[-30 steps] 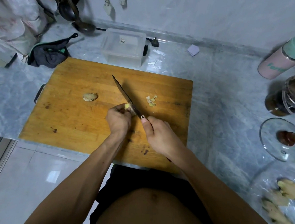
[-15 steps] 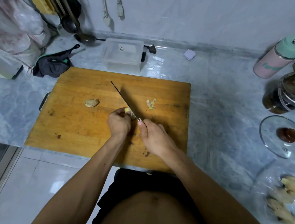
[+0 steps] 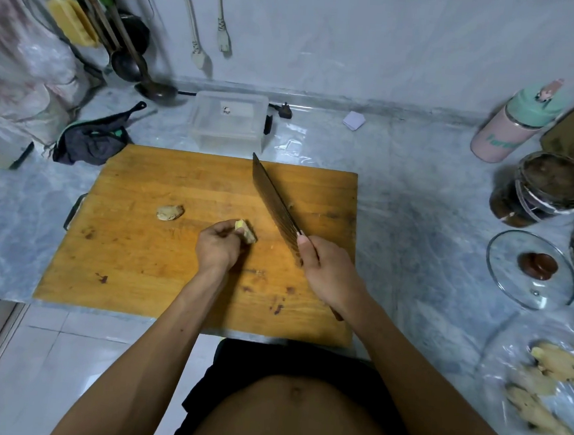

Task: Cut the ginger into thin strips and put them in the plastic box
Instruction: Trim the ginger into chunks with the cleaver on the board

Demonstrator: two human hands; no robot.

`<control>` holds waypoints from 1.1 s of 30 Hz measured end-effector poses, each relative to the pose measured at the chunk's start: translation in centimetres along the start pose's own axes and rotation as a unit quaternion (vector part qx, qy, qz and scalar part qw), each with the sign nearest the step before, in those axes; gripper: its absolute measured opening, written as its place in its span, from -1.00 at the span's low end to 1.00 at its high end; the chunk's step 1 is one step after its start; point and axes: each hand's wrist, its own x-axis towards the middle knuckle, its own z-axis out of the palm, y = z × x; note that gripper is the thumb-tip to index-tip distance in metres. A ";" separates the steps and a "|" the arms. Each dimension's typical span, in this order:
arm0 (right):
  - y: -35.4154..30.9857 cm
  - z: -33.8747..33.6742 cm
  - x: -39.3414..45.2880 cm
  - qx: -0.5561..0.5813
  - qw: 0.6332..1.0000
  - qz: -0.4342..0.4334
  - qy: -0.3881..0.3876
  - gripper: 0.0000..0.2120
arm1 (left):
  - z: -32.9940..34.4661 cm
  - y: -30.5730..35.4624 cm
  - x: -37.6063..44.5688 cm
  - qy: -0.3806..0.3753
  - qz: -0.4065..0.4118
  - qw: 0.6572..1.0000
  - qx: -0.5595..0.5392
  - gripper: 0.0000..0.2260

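**Head view: ginger held on the board, knife tilted off to the right**

Head camera looks down on a piece of ginger (image 3: 245, 232) pinched at the curled fingertips of the left hand (image 3: 219, 246), resting on the wooden cutting board (image 3: 138, 250) near its middle. The right hand (image 3: 329, 272) grips the handle of a knife (image 3: 276, 206), forefinger laid along the blade's base. Its broad dark blade slants up and away toward the board's far edge, its flat side turned to the camera, apart from the held ginger and to its right. A second ginger lump (image 3: 170, 212) lies alone on the board to the left of the left hand.

Beyond the board's far edge stands the clear plastic box (image 3: 228, 121) on the marble tabletop (image 3: 415, 227), lid off; whether anything lies inside I cannot tell. A dark crumpled cloth (image 3: 90, 141) sits off the board's far-left corner, with ladles (image 3: 145, 75) leaning behind it. To the right are a pink bottle with a green cap (image 3: 516, 125), a dark jar (image 3: 538, 189), and a glass lid with a brown knob (image 3: 532, 269). More ginger roots (image 3: 554, 386) lie on clear plastic at the near right.
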 end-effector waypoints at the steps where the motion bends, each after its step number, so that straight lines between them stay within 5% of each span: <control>1: -0.2 0.2 -0.2 0.002 1.000 -0.009 -0.004 -0.59 | -0.1 0.0 0.1 -0.001 0.007 1.000 0.008 -0.84; 15: 1.3 0.2 -0.3 -0.140 0.985 -0.099 -0.008 -0.64 | -3.5 -0.6 -0.5 -0.019 0.093 0.989 0.110 -0.79; 21: 1.4 -0.7 -0.4 -0.075 0.991 -0.110 -0.002 -0.77 | -3.8 0.0 -0.8 -0.057 0.169 0.966 0.185 -0.72; 25: 1.2 -0.7 -0.4 -0.050 0.992 -0.114 0.005 -0.67 | -3.4 1.1 -0.8 -0.093 0.187 0.942 0.264 -0.77; 30: 0.9 -0.5 -0.7 -0.015 0.993 -0.114 -0.002 -0.63 | -3.6 1.6 -1.1 -0.085 0.136 0.946 0.283 -0.68; 33: 0.9 -0.4 -0.6 -0.011 0.993 -0.114 -0.004 -0.63 | -3.8 1.2 -1.9 -0.070 0.189 0.948 0.246 -0.73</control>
